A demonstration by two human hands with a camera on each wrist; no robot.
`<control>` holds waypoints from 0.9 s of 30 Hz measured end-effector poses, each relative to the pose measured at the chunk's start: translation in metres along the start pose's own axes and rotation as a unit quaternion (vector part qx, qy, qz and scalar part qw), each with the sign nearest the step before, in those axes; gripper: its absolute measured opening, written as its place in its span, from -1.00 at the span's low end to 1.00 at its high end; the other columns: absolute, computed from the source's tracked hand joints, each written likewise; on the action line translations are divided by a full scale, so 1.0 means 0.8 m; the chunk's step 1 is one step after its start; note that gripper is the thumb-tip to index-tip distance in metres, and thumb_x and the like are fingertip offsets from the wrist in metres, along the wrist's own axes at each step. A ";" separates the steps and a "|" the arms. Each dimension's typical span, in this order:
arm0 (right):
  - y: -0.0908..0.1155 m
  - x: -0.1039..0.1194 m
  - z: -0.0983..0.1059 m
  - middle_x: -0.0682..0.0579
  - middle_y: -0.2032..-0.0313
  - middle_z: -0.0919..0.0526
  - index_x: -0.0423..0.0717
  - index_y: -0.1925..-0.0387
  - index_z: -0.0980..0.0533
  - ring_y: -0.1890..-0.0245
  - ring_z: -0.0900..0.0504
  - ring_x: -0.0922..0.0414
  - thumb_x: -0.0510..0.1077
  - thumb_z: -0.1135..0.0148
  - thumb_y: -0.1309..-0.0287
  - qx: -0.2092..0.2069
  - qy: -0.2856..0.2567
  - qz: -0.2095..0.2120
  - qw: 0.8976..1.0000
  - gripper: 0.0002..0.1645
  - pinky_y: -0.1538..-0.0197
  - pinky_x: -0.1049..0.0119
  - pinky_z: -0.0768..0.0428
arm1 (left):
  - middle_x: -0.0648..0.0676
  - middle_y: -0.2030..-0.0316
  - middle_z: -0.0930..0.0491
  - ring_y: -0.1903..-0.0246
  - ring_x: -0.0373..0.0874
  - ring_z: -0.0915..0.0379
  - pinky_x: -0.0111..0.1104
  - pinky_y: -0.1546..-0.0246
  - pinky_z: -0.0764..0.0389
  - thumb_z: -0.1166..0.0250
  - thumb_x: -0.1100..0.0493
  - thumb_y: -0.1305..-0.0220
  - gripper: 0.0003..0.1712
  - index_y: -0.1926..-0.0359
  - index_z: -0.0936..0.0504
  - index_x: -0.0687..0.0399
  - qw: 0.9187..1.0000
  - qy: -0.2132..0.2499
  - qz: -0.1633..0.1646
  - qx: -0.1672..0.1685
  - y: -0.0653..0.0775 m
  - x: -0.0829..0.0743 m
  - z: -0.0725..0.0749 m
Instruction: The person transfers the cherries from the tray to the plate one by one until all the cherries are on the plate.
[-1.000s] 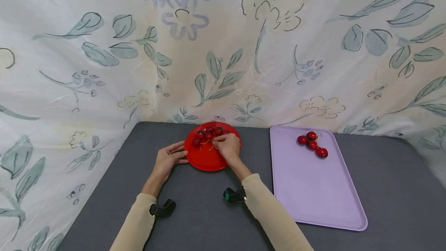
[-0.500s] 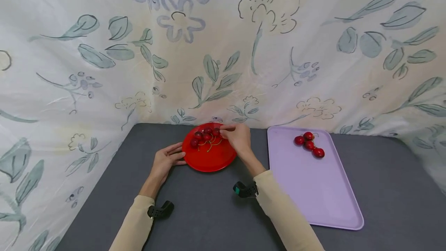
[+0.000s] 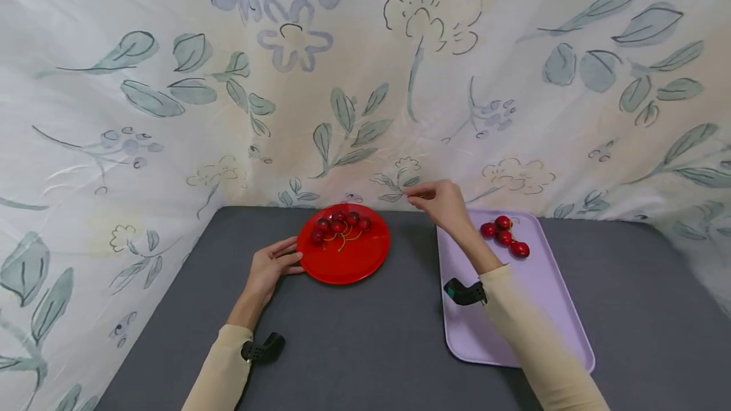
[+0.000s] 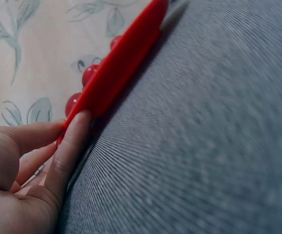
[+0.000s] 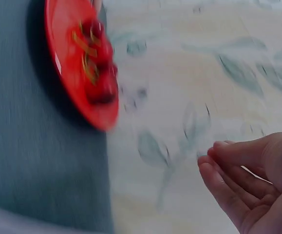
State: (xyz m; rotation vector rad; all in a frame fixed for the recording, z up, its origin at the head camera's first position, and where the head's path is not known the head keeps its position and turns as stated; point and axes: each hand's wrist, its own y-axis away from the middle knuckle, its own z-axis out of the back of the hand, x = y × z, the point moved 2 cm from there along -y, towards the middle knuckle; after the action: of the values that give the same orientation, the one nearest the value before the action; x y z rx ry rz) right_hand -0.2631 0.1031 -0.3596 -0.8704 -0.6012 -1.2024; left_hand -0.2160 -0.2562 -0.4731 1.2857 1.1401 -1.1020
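A red plate (image 3: 342, 265) holds several dark red cherries (image 3: 338, 227) with green stems, bunched toward its far side. My left hand (image 3: 270, 271) holds the plate's left rim between thumb and fingers; the left wrist view shows the fingertips (image 4: 80, 127) right on the edge. In the air above the far left corner of the lilac tray (image 3: 485, 328) is my right hand (image 3: 442, 203). Its thumb and fingertips come close together, with nothing visible between them in the right wrist view. Several more cherries (image 3: 504, 238) lie on the tray's far part.
A dark grey cloth (image 3: 365, 347) covers the table, with a strip of it between plate and tray. Behind the table hangs a floral curtain (image 3: 354, 81). Black wrist cameras (image 3: 264, 347) are strapped to both sleeves.
My right hand has left the cherries on the plate and moved up and right toward the tray. The left hand stays at the plate's rim. The plate and tray stay put.
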 end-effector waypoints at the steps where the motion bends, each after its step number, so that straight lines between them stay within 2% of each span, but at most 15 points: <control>1: -0.001 -0.005 0.011 -0.21 0.20 -0.74 -0.31 0.14 -0.69 0.25 -0.72 -0.05 -0.25 -0.33 -0.21 0.005 0.011 -0.001 1.000 -0.77 0.19 0.14 -0.72 | 0.33 -0.21 -0.46 0.21 -0.13 -0.69 -0.21 0.20 -0.73 -0.27 0.37 -0.31 -0.45 -0.31 -0.42 0.30 1.000 0.000 0.002 -0.004 0.000 0.000 0.000; 7: 0.001 -0.041 0.069 -0.23 0.15 -0.72 -0.30 0.10 -0.68 0.16 -0.69 -0.10 -0.22 -0.30 -0.25 0.005 0.089 -0.014 0.996 -0.75 0.19 0.13 -0.65 | 0.32 -0.22 -0.46 0.20 -0.12 -0.68 -0.21 0.20 -0.73 -0.27 0.35 -0.31 -0.45 -0.31 -0.42 0.28 1.000 -0.007 0.004 -0.007 -0.003 0.001 0.000; 17: 0.016 -0.108 0.134 -0.33 0.05 -0.65 -0.34 -0.01 -0.61 0.11 -0.63 -0.19 -0.26 -0.26 -0.25 -0.002 0.150 -0.056 0.987 -0.68 0.11 -0.04 -0.67 | 0.32 -0.22 -0.45 0.20 -0.12 -0.68 -0.20 0.19 -0.73 -0.26 0.37 -0.31 -0.45 -0.32 -0.42 0.29 1.000 0.004 0.005 -0.009 -0.003 0.004 -0.002; 22: 0.024 -0.148 0.154 -0.37 -0.01 -0.59 -0.39 -0.04 -0.57 0.04 -0.57 -0.26 -0.32 -0.21 -0.27 -0.003 0.165 -0.072 0.984 -0.67 0.07 -0.12 -0.64 | 0.34 -0.21 -0.45 0.21 -0.12 -0.68 -0.20 0.19 -0.73 -0.27 0.37 -0.31 -0.44 -0.31 -0.41 0.30 1.000 0.007 0.004 -0.009 -0.002 0.003 -0.004; 27: 0.029 -0.172 0.160 -0.42 -0.02 -0.57 -0.44 -0.05 -0.54 0.04 -0.55 -0.30 -0.34 -0.19 -0.28 -0.004 0.167 -0.104 0.980 -0.66 0.05 -0.16 -0.63 | 0.33 -0.22 -0.45 0.19 -0.13 -0.68 -0.20 0.19 -0.73 -0.26 0.36 -0.32 -0.44 -0.32 -0.41 0.30 1.000 0.001 0.004 -0.012 -0.001 0.001 -0.003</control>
State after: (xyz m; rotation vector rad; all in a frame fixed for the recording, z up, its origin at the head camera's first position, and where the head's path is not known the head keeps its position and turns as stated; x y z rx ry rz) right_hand -0.2727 0.2868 -0.4041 -0.6010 -0.4203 -1.5038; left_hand -0.2167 -0.2540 -0.4742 1.2711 1.1457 -1.0780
